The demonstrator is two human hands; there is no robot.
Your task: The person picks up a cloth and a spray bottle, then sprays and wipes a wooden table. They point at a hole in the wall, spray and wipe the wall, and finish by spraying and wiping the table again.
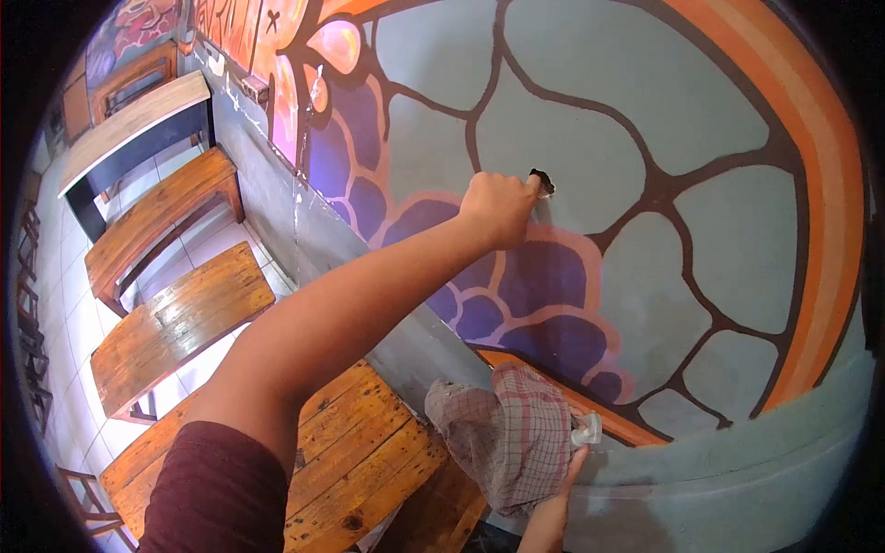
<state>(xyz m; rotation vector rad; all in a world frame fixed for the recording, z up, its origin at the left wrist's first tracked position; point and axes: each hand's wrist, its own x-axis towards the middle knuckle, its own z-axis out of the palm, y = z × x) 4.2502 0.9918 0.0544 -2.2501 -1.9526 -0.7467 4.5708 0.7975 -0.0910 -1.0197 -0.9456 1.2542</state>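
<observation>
My left hand is closed against the painted wall, its fingertips at a small dark hole with a broken edge. Whatever those fingers may hold is hidden. Lower down, my right hand is closed around a whitish, partly see-through object, perhaps a bottle top; most of it is hidden. A checkered cloth, grey-brown with red lines, hangs over that same hand and bunches to its left.
The wall carries a mural of grey patches, dark lines and purple scales. A slatted wooden table stands below my left arm. Wooden benches and a counter-like table line the wall on the left, over a white tiled floor.
</observation>
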